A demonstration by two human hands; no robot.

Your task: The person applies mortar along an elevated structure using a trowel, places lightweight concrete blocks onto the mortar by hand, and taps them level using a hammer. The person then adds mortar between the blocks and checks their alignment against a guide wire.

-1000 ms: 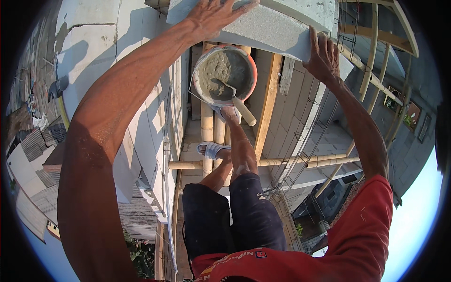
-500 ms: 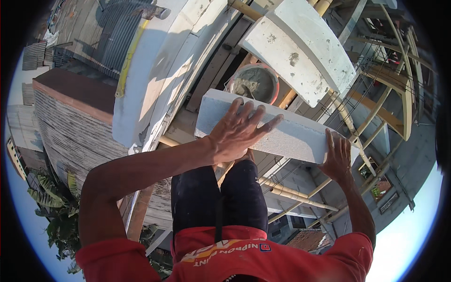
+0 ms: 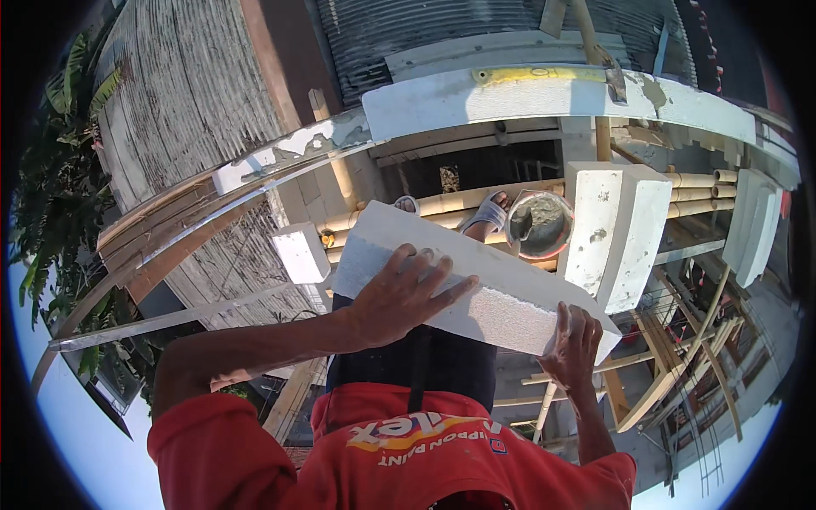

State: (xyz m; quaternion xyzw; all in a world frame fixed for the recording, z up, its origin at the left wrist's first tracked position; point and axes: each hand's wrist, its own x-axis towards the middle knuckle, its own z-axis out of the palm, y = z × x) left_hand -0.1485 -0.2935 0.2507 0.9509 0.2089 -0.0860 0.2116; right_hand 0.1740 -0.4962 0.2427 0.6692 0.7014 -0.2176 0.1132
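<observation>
My left hand [image 3: 395, 302] grips the upper face of a long white building block [image 3: 459, 263] held across my thighs, fingers curled over its textured surface. At the block's right end, my right hand [image 3: 571, 348] is wrapped around the edge. Beyond the block, a bucket [image 3: 539, 255] of wet grey mortar stands near my sandaled foot [image 3: 484, 217], with a tool partly visible in the mortar. Right of the bucket, two white blocks [image 3: 629, 238] lie side by side.
A white block ledge [image 3: 442, 109] runs across the back, bearing a long yellow tool [image 3: 540, 75]. Bamboo poles [image 3: 697, 194] form a platform under me. Corrugated roofing [image 3: 391, 34], a small block [image 3: 299, 253], a metal strip [image 3: 153, 327] and scaffolding [image 3: 671, 357] surround it.
The block came from the far side toward my body, held by both hands. My view has since swung round, bringing the ledge across the top and the bucket to the right.
</observation>
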